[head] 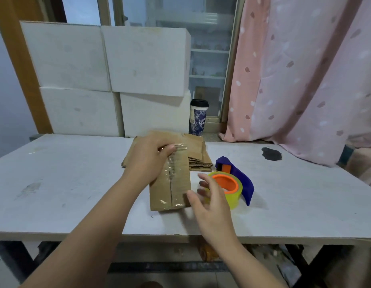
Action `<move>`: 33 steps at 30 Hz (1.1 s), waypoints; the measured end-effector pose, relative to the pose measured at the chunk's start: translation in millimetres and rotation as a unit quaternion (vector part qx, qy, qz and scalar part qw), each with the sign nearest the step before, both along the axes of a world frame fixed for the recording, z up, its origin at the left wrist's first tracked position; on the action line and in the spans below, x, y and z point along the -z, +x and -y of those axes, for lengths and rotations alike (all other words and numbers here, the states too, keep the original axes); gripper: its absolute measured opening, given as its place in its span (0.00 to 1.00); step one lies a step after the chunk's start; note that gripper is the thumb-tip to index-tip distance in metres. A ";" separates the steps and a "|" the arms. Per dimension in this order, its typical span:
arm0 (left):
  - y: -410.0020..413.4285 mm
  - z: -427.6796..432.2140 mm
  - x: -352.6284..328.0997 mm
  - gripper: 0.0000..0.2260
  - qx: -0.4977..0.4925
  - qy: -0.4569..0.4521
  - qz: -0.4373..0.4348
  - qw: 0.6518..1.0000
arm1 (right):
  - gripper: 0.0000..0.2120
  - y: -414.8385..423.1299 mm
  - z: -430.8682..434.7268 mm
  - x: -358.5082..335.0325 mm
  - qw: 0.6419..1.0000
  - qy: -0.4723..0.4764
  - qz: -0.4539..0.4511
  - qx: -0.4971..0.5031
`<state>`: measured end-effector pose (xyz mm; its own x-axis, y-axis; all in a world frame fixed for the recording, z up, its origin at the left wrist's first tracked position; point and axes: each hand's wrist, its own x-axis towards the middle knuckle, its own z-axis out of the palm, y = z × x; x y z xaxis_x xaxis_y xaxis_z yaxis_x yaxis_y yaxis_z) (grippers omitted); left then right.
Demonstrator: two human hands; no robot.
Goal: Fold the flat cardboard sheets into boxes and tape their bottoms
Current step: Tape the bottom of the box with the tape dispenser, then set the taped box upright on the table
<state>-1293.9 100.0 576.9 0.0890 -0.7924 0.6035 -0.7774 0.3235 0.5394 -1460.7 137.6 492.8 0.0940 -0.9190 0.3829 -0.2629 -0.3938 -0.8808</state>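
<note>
— Starting with the head view: where is the box (176,190) kept, and by what is it held?
— It is laid on the table (66,183) with its taped face upward, just in front of the stack of flat sheets (199,159). Its far end is gripped by the left hand (148,161), whose fingers are curled over the edge onto the tape (173,175).
— Why is it gripped there?
— Most likely the tape's end is being pressed down over the edge, and the box is kept from sliding meanwhile. The centre seam is covered by a clear strip from end to end, so this bottom is judged nearly finished.
— And the right hand (209,200)?
— Nothing is held by it. Its fingers are spread apart and relaxed, and it is poised between the box's near corner and the dispenser (232,183), close to both. Whether the roll is touched cannot be told.
— Why is the dispenser set there?
— It is laid just right of the box, within easy reach of the right hand, so it can be taken up for the next seam.
— What is left to be done?
— The sheets in the stack are not yet folded, so much of the task is judged to remain.
— What else is seen?
— White boxes (107,59) are stacked behind the table, with a lidded cup (198,117) beside them and a pink curtain (305,80) to the right.
</note>
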 end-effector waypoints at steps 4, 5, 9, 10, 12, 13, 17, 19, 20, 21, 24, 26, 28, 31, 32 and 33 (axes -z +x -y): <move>13.6 -35.0 17.9 0.07 0.068 -0.038 -0.101 0.992 | 0.23 14.1 -9.8 -2.4 0.933 0.269 0.224 -0.088; 18.9 -42.7 22.3 0.07 0.097 -0.033 -0.136 0.985 | 0.25 18.4 -11.1 -2.8 0.881 0.328 0.314 -0.131; 38.2 -60.4 33.2 0.05 0.215 -0.021 -0.422 0.880 | 0.29 30.6 -10.9 -6.3 0.824 0.363 0.409 -0.149; 42.0 -61.5 34.6 0.02 0.231 -0.024 -0.510 0.829 | 0.31 32.9 -10.2 -7.0 0.845 0.338 0.391 -0.135; 48.8 -61.8 37.5 0.04 0.202 -0.041 -0.608 0.767 | 0.36 37.4 -9.2 -9.3 0.891 0.278 0.341 -0.112; 52.1 -60.4 38.8 0.06 0.178 -0.049 -0.627 0.757 | 0.39 39.1 -8.8 -10.3 0.907 0.249 0.322 -0.106; 53.7 -54.3 43.9 0.06 0.077 -0.070 -0.614 0.783 | 0.43 42.7 -3.8 -14.3 0.968 0.126 0.206 -0.062; 51.4 -49.0 50.4 0.07 0.015 -0.076 -0.597 0.798 | 0.46 43.4 -0.9 -15.0 0.991 0.049 0.120 -0.042; 51.2 -46.4 53.9 0.08 -0.010 -0.077 -0.597 0.798 | 0.47 44.0 0.3 -15.6 0.996 0.014 0.086 -0.033; 51.1 -43.8 57.1 0.09 -0.033 -0.076 -0.600 0.796 | 0.48 44.1 1.9 -16.1 0.998 -0.016 0.054 -0.029; 54.0 -38.5 67.0 0.09 -0.089 -0.047 -0.572 0.814 | 0.45 45.1 7.1 -12.8 0.991 -0.107 -0.075 -0.036; 56.3 -37.3 71.3 0.06 -0.092 -0.031 -0.559 0.824 | 0.38 47.1 8.9 -7.7 0.982 -0.139 -0.126 -0.030; 59.3 -37.5 73.5 0.04 -0.091 -0.020 -0.552 0.829 | 0.35 49.3 9.0 -3.7 0.981 -0.141 -0.135 -0.016; 64.9 -38.9 75.6 0.06 -0.115 -0.021 -0.537 0.835 | 0.41 52.6 7.6 -0.6 0.980 -0.138 -0.143 -0.028; 66.3 -40.2 75.9 0.06 -0.127 -0.026 -0.530 0.838 | 0.43 53.6 6.9 -1.7 0.984 -0.113 -0.129 -0.039; 67.8 -41.8 75.9 0.07 -0.138 -0.036 -0.520 0.842 | 0.44 54.1 6.8 -3.7 0.990 -0.077 -0.103 -0.051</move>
<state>-1226.1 141.9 500.9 0.7736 -0.6201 0.1305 0.0529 0.2684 0.9619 -1406.6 130.8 496.6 0.2732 -0.8327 0.4815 -0.3829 -0.5534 -0.7397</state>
